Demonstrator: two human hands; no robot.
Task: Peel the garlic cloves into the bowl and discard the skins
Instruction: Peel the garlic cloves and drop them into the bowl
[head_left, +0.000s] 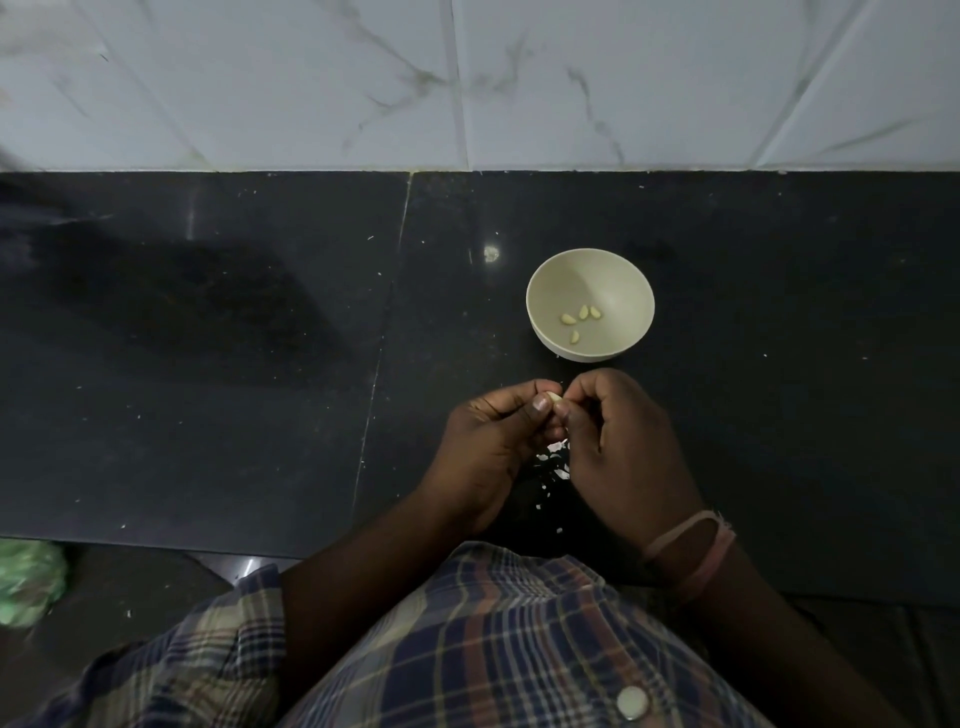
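Pinching a garlic clove (555, 398) between them, the person's two hands meet just on the near side of the bowl (590, 304), which serves as the landmark here. Nearest the camera, well short of the bowl, a plaid shirt (498, 644) fills the lower frame, with a pale button (632, 703) showing low on it. A pinkish band (696, 551) circles the right wrist. The left hand (488, 447) curls its thumb and fingers round the clove, gripping it; the right hand (623, 441) has its fingertips bent in against the clove's tip, picking at it. Under the hands, nearer than the bowl, a scatter of white skins (553, 465) lies on the black countertop (208, 364). Far left of the bowl and nearer, past the counter's edge, sits a green crumpled bag (28, 582), blurred. The bowl itself stands upright on the countertop just beyond the hands, not touching them, and holds four peeled cloves (577, 319) near its bottom. Beyond the bowl, a white marbled tile wall (467, 78) rises from the counter's back edge.
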